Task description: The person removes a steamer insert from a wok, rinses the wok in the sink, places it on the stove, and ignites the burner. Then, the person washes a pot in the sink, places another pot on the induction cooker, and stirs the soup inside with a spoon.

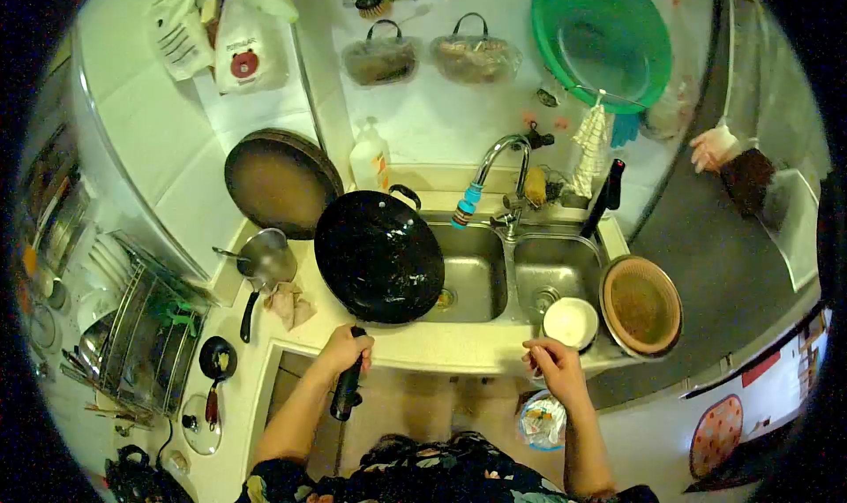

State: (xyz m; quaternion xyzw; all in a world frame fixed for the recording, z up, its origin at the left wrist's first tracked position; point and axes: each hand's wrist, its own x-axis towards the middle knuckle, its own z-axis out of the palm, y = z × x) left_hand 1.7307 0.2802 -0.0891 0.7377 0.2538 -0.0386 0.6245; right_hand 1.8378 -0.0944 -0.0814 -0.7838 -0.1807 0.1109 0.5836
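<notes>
My left hand is wrapped round the black handle of a large wok. The wok is tilted, its dark inside facing me with wet, shiny patches, and it covers part of the left sink basin. My right hand is over the counter's front edge, fingers loosely bent and apart, with nothing visible in them. Just beyond it is a white bowl at the front of the right sink basin. I cannot tell whether the fingertips touch the bowl.
A curved faucet with a blue nozzle stands behind the sink. A brown round basin sits at the right. Left are a round pan or lid, a metal pot, a small black pan and a dish rack.
</notes>
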